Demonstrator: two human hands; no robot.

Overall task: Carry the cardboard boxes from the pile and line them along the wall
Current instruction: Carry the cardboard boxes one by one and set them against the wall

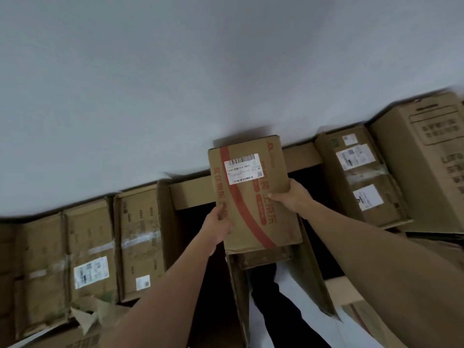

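I hold a brown cardboard box (pixel 253 197) with red tape, red print and a white shipping label. It is raised in front of the white wall (pixel 175 71), its far end close to or against the wall. My left hand (pixel 219 228) grips its left side and my right hand (pixel 292 197) grips its right side. Below it stands a large open box (pixel 193 197) with its flaps up and a dark inside. A row of closed boxes lines the wall on both sides.
Taped boxes with labels (pixel 138 242) (pixel 90 249) stand left of the open box. On the right are a labelled box (pixel 361 174) and a taller printed box (pixel 426 156). Torn cardboard (pixel 88 315) lies at the lower left. My dark trouser legs (pixel 276 297) show below on the white floor.
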